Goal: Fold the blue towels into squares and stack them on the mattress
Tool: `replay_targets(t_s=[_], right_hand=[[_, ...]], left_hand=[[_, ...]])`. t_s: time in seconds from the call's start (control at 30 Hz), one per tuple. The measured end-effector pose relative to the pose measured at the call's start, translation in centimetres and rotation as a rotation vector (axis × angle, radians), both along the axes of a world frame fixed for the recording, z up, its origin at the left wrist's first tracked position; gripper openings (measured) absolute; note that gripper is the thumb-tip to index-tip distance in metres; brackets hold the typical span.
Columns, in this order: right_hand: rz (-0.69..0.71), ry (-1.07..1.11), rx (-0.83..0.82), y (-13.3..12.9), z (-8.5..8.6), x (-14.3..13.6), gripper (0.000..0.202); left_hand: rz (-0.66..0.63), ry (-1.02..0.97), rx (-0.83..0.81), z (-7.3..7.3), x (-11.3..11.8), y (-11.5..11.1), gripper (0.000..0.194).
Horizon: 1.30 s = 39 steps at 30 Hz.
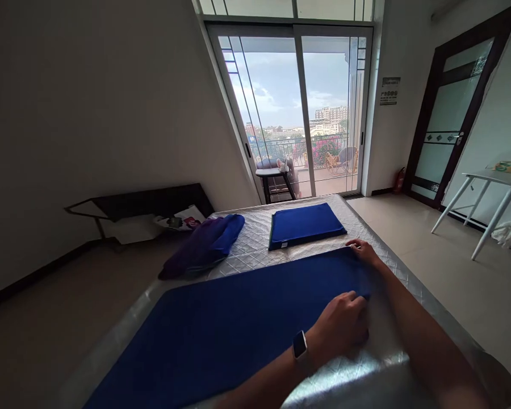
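A long blue cloth [230, 318] lies spread flat across the bed, its short right edge towards my hands. My left hand [343, 321], with a watch [300, 345] on its wrist, is closed on the near part of that edge. Farther away, my right hand [365, 254] pinches the cloth's far right corner, thumb and fingers together. Beyond the cloth sits a neatly folded blue cloth [306, 224] with a small white tag. To its left is a crumpled blue and purple cloth [206, 244]. Neither of these is touched by my hands.
A quilted mattress [249, 250] carries all the cloths. A dark bedside shelf [153, 201] stands against the left wall. Beyond the bed are a stool [276, 173] and sliding glass doors [298, 113]. A white table [500, 177] and a fire extinguisher [399, 180] are at the right.
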State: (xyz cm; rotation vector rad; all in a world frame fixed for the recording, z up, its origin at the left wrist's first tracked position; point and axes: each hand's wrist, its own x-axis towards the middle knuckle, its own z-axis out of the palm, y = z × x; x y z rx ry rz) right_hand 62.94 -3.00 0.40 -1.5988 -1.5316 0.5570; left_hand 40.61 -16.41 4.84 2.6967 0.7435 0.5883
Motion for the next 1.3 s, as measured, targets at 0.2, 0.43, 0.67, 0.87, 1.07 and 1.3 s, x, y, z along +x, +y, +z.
replay_targets(t_s=[0.2, 0.43, 0.67, 0.87, 1.07, 1.3], right_hand=[[0.076, 0.072, -0.011, -1.1, 1.3, -1.2, 0.032], [0.258, 0.411, 0.024, -1.0, 4.0, -6.9, 0.048], [0.346, 0.197, 0.218, 5.0, 8.0, -21.5, 0.028], [0.577, -0.085, 0.263, 8.3, 8.5, -38.3, 0.026], [0.721, -0.263, 0.251, 9.7, 5.5, -50.4, 0.028], [0.825, -0.464, 0.191, 10.0, 1.2, -54.2, 0.023]], left_hand=[[0.159, -0.238, -0.166, 0.5, -5.5, -0.6, 0.013], [0.492, -0.442, -0.507, 1.6, -14.8, -2.0, 0.022], [0.768, -0.8, -0.713, 2.2, -26.3, -4.4, 0.054], [1.107, -0.916, -0.633, 1.2, -35.3, -6.7, 0.053], [1.311, -0.54, -0.563, -0.7, -42.6, -6.9, 0.03], [1.435, -0.192, -0.425, -3.6, -43.5, -6.4, 0.022]])
